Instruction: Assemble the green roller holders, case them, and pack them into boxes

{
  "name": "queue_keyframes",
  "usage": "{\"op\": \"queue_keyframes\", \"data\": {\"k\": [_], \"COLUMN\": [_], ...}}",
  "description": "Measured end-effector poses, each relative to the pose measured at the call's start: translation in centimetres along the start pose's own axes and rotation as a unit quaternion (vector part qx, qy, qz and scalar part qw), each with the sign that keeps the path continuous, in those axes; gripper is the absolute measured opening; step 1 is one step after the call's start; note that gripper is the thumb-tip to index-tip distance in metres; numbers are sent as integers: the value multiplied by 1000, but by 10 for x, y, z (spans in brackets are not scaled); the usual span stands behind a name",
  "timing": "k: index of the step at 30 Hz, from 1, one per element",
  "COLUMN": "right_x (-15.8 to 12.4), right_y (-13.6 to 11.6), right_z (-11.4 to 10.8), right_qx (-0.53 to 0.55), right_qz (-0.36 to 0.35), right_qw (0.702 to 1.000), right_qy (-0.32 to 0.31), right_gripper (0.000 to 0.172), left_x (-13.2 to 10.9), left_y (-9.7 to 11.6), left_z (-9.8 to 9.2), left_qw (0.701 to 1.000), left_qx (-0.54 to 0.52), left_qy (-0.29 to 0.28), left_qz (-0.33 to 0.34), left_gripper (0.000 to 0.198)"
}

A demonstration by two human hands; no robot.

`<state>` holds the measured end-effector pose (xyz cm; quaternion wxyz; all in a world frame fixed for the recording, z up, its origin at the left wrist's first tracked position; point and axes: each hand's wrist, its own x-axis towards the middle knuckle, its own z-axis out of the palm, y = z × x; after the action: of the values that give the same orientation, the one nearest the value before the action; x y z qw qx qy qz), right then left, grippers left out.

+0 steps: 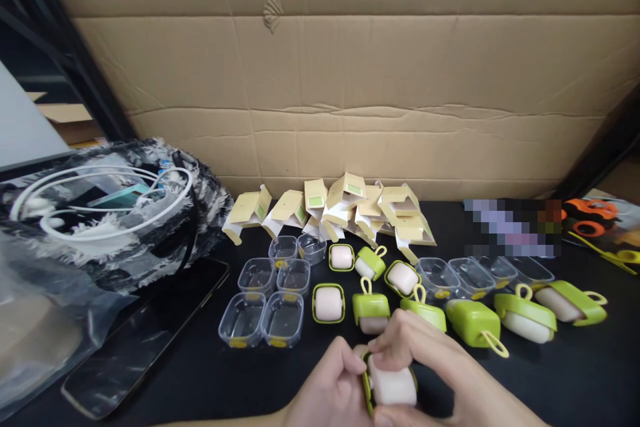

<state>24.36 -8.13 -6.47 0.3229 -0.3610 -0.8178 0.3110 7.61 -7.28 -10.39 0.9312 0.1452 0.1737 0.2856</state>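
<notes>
Reader: Hands first, please: where are they, and what do they hold?

Describer: Head view. At six o'clock, low in the picture, the left hand (333, 383) and the right hand (430, 360) meet over the black table (575, 373). The fingers of both are closed around one white pad roller (393, 383) in a green frame.

Reader: How much looks finished?

Describer: Partway, judging by the layout. From twelve to two o'clock of the hands, several green rollers (371, 310) lie loose, each with its white pad in place. None sits in a case. At ten o'clock, clear cases (263, 317) stand open and empty, with more at one o'clock. Behind them, at twelve, is a heap of small card boxes (345, 203), flaps up, with nothing showing inside. Cases and boxes appear unused so far.

Reader: Anything else around?

Describer: At nine o'clock sits a furry bag (210, 207) with a white cable (100, 180) coiled on it. A dark phone (145, 333) lies just beside it, at eight. A large cardboard sheet (350, 80) spans the back.
</notes>
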Motion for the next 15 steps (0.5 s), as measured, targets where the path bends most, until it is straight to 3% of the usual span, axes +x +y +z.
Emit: {"op": "queue_keyframes", "data": {"k": [3,8,13,15], "right_x": [0,2,1,-2], "right_y": [0,-5,-5,-4], "right_z": [1,-6,-6,-3], "right_qx": [-57,-161,-84,-37], "right_qz": [-37,-46,-29,-2], "right_qw": [998,983,995,999], "right_qy": [0,-71,-49,-28], "right_gripper": [16,9,18,33], "left_x": [4,4,2,1], "left_y": [-1,-4,-1,0], "left_z": [-4,-8,0,3], "left_qw": [1000,1000,999,997], "left_qx": [-17,-6,16,53], "left_qy": [-18,-23,-36,-52], "left_qz": [6,-10,23,35], "left_gripper": [14,12,16,25]}}
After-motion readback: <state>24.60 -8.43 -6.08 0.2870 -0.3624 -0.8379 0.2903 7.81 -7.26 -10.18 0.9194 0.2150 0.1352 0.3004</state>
